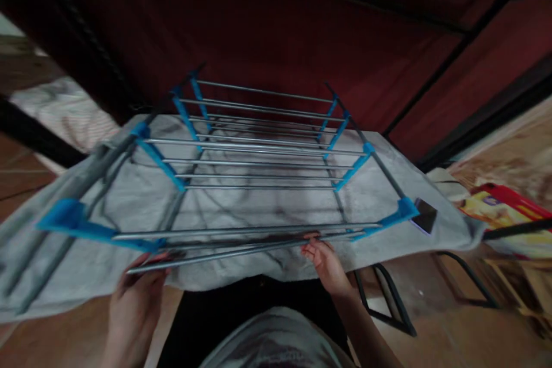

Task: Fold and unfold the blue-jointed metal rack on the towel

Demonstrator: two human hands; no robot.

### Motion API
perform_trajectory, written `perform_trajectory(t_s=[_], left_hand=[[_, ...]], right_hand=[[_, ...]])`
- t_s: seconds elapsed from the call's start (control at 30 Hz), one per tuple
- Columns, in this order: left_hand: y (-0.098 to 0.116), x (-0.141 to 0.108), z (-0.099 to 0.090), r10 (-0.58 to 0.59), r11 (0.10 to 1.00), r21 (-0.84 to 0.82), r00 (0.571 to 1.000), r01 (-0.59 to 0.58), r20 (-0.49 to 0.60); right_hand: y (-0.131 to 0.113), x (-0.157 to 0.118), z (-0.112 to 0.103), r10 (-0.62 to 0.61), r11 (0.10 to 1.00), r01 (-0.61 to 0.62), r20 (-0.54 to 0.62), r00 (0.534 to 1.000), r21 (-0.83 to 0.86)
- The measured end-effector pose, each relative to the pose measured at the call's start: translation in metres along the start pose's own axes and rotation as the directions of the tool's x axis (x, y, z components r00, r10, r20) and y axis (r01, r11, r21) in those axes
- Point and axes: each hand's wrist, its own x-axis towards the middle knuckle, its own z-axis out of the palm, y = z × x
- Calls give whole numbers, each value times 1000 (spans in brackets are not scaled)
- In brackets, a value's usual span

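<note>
A rack of grey metal rods (259, 164) joined by blue plastic brackets (161, 164) lies on a pale cloth. Across its near side, one loose-ended metal rod (241, 251) runs at a slight slant. My left hand (140, 287) holds this rod near its left end, just below the near left blue bracket (99, 231). Further right, my right hand (322, 261) grips the same rod with the fingertips, close to its right part. The right end of the rod reaches toward the near right bracket (382, 224); whether it sits in the bracket is unclear.
The pale cloth (276, 207) covers the work surface. Several grey tubes (56, 264) lean at the left edge. A dark flat object (425, 217) rests at the right. Beyond are a dark red panel (267, 23), a colourful bag (504, 207) and black metal legs (388, 299).
</note>
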Motion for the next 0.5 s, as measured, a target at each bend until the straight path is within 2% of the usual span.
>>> perform_trajectory(t_s=[0.1, 0.3, 0.5], left_hand=[[1, 2, -11, -62, 989, -134, 997, 55, -51], [7, 1, -9, -145, 963, -230, 989, 137, -20], [10, -4, -11, -94, 972, -213, 995, 96, 18]], right_hand=[[2, 3, -7, 5, 999, -5, -8, 1000, -41], [6, 5, -17, 33, 996, -34, -16, 999, -81], [4, 2, -17, 57, 989, -56, 5, 998, -135]])
